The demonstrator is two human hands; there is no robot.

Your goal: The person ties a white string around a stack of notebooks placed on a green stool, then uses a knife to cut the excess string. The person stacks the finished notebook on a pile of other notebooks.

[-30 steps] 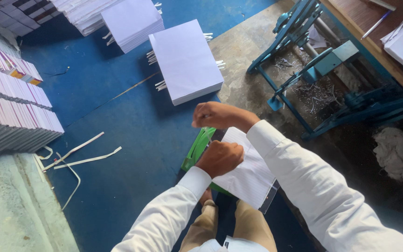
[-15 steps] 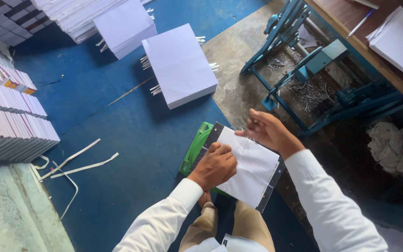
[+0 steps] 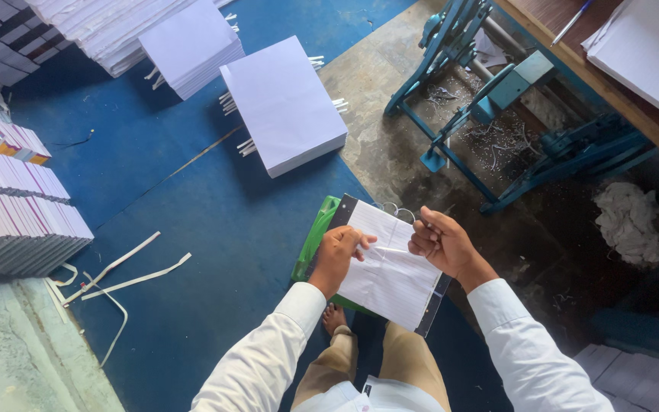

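Partly under both hands, pinching a thin strip, lined paper over a half-hidden green board.

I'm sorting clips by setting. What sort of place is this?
Probably a small notebook bindery or print workshop: stacks of white paper stand on the blue floor mat, bound books are piled at the left, and a blue metal machine has paper trimmings under it.
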